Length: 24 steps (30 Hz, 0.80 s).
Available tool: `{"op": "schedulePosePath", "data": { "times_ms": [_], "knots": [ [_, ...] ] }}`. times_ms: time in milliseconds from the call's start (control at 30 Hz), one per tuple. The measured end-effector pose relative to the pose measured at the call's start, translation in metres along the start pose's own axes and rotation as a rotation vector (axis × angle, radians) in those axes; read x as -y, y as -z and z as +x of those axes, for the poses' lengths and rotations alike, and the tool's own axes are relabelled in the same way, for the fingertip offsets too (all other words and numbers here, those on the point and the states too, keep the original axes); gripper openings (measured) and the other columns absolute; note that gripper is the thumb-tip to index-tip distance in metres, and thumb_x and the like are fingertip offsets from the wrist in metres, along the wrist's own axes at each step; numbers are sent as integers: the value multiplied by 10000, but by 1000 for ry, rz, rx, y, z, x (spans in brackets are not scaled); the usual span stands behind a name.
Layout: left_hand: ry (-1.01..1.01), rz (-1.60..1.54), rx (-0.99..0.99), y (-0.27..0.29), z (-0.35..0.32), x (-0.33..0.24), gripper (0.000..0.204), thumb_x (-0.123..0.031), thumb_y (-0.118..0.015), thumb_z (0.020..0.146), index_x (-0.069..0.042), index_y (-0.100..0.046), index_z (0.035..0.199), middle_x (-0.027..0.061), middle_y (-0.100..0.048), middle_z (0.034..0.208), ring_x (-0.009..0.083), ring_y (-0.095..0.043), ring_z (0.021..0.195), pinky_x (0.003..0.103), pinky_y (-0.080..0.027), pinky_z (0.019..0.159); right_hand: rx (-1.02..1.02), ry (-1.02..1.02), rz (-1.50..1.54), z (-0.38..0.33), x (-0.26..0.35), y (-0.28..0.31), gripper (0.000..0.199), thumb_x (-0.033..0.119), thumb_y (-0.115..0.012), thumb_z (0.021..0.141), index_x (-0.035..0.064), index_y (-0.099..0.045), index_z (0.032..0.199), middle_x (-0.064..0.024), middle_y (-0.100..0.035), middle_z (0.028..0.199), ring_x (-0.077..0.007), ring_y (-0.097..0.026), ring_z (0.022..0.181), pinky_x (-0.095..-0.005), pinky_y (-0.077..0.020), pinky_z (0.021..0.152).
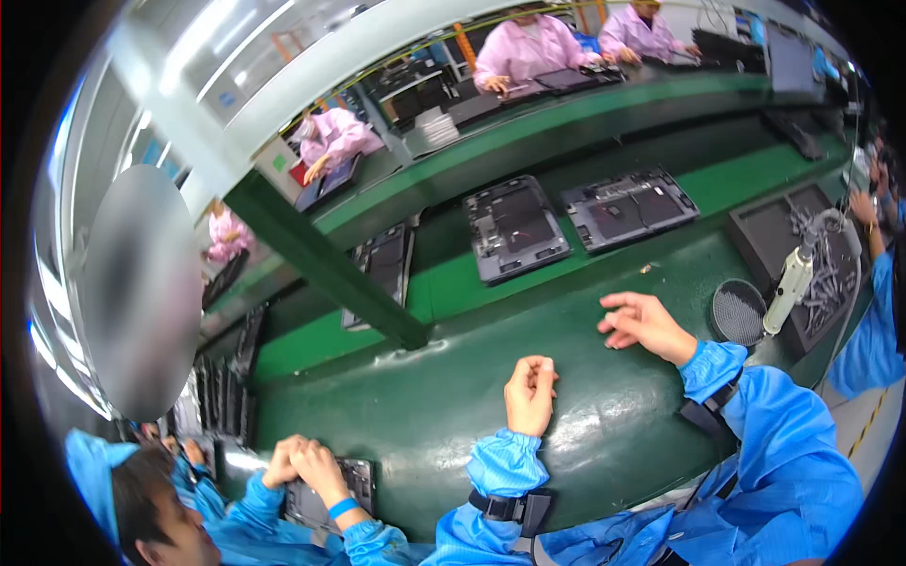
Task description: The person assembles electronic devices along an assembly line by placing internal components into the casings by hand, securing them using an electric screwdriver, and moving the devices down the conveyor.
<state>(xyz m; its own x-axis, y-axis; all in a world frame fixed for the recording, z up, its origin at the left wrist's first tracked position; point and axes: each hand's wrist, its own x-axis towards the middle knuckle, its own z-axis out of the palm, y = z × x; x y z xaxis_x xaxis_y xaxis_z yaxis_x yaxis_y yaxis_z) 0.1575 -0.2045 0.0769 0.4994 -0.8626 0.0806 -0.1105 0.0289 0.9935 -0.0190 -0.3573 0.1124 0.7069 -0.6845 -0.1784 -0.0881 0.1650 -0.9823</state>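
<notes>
My left hand (530, 394) hangs over the green bench top (425, 415), thumb and fingers curled together. Whatever those fingers hold, if anything, is hidden. Farther right, my right hand (646, 325) reaches forward over the bench, fingers loosely stretched and apart, with nothing visible in it. Closest to the right hand on its far right are a round dark dish (738, 316), its contents too small to tell, and a pale electric screwdriver (789, 288) hanging upright. Beyond the hands, two opened device housings (517, 228) (630, 209) with exposed inner parts lie on the green belt.
A dark tray (755, 226) of small grey parts stands at the right. A green post (321, 259) rises left of centre, near another housing (379, 269). At left, a co-worker's hands (311, 464) work over a device (359, 476). Co-workers in pink sit across the line.
</notes>
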Motion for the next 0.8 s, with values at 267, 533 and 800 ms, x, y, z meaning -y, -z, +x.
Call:
{"op": "schedulePosePath", "data": {
  "times_ms": [267, 533, 800],
  "knots": [
    [-215, 474, 108, -102, 107, -20, 351, -218, -603, 871, 75, -552, 1058, 132, -645, 831, 139, -600, 618, 279, -494, 478, -308, 206, -25, -18, -24, 33, 172, 130, -568, 883, -27, -616, 933, -98, -650, 741, -106, -607, 576, -241, -513, 526],
    [326, 233, -1, -146, 219, -9, 449, -314, -594, 823, 127, -586, 909, 205, -654, 839, 256, -643, 573, 372, -545, 518, -400, 226, 173, -2, -27, 23, 144, 147, -548, 903, 28, -605, 961, -63, -618, 754, -94, -571, 583, -228, -495, 528],
    [-150, 1003, 194, -153, 218, -40, 378, -322, -625, 766, 3, -652, 956, 181, -670, 889, 298, -663, 833, 382, -523, 756, -439, 229, 124, -5, -19, 29, 167, 171, -559, 903, 22, -609, 957, -25, -596, 755, -77, -553, 601, -212, -480, 521]
  ]
}}
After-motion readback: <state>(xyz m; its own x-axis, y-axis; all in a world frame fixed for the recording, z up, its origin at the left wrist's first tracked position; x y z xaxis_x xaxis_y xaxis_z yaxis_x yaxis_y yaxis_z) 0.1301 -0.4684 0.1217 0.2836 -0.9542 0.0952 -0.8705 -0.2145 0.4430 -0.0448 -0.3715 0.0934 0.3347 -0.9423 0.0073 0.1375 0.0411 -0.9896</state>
